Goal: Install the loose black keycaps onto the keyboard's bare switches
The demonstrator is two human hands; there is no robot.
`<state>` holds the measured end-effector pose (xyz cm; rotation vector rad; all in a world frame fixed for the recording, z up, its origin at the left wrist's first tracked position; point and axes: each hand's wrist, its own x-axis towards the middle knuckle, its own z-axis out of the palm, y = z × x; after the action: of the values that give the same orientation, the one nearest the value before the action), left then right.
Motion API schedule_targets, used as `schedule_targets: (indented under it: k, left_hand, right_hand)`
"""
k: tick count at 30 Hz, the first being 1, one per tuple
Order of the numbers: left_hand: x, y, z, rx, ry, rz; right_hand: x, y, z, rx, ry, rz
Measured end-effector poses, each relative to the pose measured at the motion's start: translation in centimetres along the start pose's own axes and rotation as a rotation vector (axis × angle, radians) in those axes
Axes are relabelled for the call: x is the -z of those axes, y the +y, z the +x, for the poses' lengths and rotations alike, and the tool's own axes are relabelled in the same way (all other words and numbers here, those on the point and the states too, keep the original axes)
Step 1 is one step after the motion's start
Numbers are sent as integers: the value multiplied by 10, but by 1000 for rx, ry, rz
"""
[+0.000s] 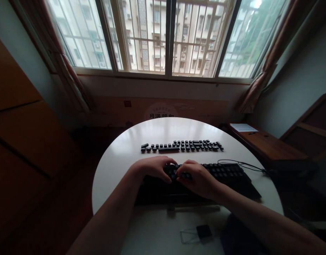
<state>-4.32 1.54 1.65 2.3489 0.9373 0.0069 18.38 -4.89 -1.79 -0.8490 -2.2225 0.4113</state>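
Note:
A black keyboard (229, 171) lies across the round white table, with keycaps on its right part. My left hand (153, 167) rests over its left part, thumb and fingers apart around the keys. Close beside it, my right hand (196, 176) is closed in a pinch over the middle keys; whatever is between its fingertips is hidden. Beyond the keyboard, loose black keycaps stand in rows, including a long space bar (169, 149). Nearer to me lies a wire puller with a black handle (204, 232).
The white table (112, 170) has a curved edge. A cable (247, 165) runs off its right side. A thin light stick (196, 209) lies before the keyboard. A wooden desk (269, 143) with paper (243, 128) stands at right, and a barred window (168, 39) is ahead.

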Motion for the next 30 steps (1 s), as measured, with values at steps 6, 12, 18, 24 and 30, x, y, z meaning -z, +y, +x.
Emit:
schedule_targets:
  k: [6,12,18,24,30]
  left_hand:
    - [2,3,-1,2,-7,-15]
    - [1,1,-1,-27,-9,-6]
    - [2,4,-1,-21,2,8]
    - [2,14,-2,3,-1,32]
    - [1,18,-2,4,4,60]
  right_hand:
    - [-9,-2,-2,117,-84,-41]
    - [-8,0,-4,159,-98,-85]
    - [-5,-9,-2,149,-108,-147]
    - [-10,-10,-4,143,-91,-218]
    - [-11,-6,-5,155,-64,-267]
